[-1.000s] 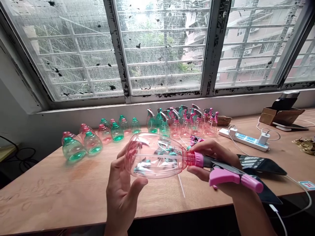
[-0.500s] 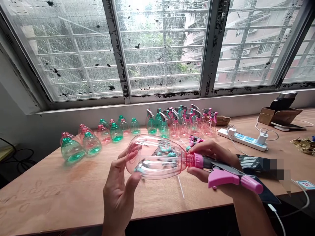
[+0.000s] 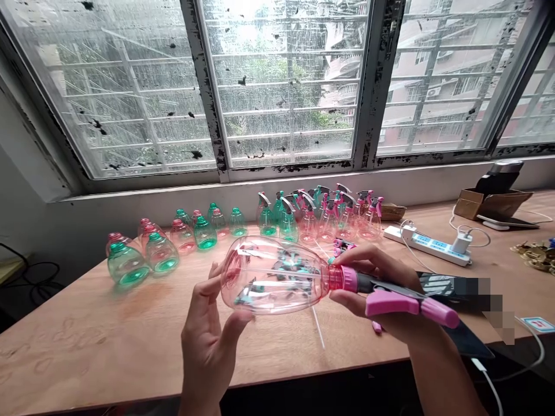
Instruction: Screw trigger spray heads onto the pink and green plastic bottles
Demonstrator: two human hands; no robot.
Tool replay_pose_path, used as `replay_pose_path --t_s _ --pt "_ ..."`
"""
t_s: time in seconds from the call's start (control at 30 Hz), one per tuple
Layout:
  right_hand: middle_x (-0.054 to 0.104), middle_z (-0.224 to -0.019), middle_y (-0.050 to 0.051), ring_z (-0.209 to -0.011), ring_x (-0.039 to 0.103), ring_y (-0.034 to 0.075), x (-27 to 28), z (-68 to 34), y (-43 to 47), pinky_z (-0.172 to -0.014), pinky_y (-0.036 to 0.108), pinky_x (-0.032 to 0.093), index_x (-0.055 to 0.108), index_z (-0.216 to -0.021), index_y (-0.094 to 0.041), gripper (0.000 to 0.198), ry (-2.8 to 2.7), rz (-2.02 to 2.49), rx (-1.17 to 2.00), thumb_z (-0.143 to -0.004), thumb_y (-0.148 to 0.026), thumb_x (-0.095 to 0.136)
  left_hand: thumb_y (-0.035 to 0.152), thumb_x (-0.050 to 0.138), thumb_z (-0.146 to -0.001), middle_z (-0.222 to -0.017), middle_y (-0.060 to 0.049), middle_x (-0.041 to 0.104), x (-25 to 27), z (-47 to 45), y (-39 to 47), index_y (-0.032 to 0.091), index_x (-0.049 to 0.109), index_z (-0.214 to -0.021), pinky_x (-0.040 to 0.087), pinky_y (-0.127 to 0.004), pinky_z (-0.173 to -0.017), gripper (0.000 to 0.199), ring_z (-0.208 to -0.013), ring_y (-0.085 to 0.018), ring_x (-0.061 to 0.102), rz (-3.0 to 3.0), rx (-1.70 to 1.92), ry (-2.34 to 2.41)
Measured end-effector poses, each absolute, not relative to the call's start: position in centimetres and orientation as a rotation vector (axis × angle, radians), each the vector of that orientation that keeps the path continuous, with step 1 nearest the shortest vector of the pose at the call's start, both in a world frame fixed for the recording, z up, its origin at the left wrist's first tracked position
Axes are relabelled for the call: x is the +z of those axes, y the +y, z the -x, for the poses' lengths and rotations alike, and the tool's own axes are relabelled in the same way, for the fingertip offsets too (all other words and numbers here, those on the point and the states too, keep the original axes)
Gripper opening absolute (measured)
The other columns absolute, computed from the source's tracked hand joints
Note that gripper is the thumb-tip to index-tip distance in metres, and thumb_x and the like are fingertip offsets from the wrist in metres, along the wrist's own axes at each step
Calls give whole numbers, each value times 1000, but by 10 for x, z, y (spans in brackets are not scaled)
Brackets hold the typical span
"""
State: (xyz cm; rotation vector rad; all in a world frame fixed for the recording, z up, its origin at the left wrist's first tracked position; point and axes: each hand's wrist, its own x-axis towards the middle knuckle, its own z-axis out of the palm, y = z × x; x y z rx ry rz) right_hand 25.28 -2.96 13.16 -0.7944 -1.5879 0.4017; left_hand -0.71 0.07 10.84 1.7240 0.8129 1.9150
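A clear pink spray bottle lies sideways between my hands, above the table. My left hand is closed around its base, thumb below and fingers behind. At the neck, my right hand grips the pink collar between thumb and fingers. The spray head, grey with a pink trigger and pink nozzle, points right along my right wrist. Through the transparent wall show loose green, pink and dark spray heads, partly hidden behind the bottle.
Green and pink bottles without spray heads stand at the left. Several bottles with spray heads crowd the back near the windowsill. A white power strip, a dark tablet and an open cardboard box are at the right.
The bottle has turned slightly about its length, and its trigger and nozzle have shifted a little up and left. Both hands stay on it.
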Motion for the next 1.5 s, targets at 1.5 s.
replay_pose_path --t_s 1.5 --pt "75 -83 -5 -73 76 15 133 -247 -27 -64 21 60 69 -104 -29 32 -1602 743 510 -85 -11 87 44 76 -98 -154 -7 65 114 1 -3 28 73 -123 39 -48 -129 30 -155 -32 48 -1685 1929 767"
